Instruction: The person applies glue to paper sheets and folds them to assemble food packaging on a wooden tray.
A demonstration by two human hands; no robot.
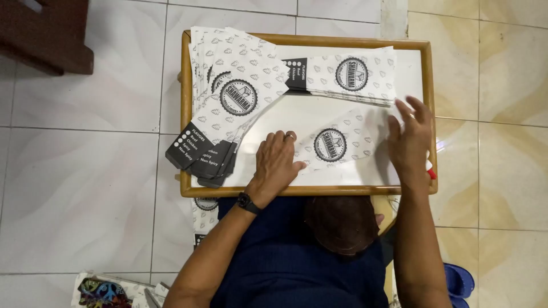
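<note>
A white paper sleeve (337, 142) printed with a round black emblem and small leaf marks lies flat on a white tray table (302, 117) with a wooden rim. My left hand (277, 162), with a ring and a black wristwatch, presses palm-down on the sleeve's left end. My right hand (411, 142) rests with spread fingers on its right end. Neither hand grips anything. A small red and white object (430, 170) peeks out beside my right wrist; what it is cannot be made out.
A fanned stack of the same sleeves (228, 97) hangs over the tray's left edge, and a second stack (348, 74) lies at the back. More sleeves (204, 210) lie on the tiled floor. Dark wooden furniture (48, 31) stands far left. A blue slipper (459, 282) is near right.
</note>
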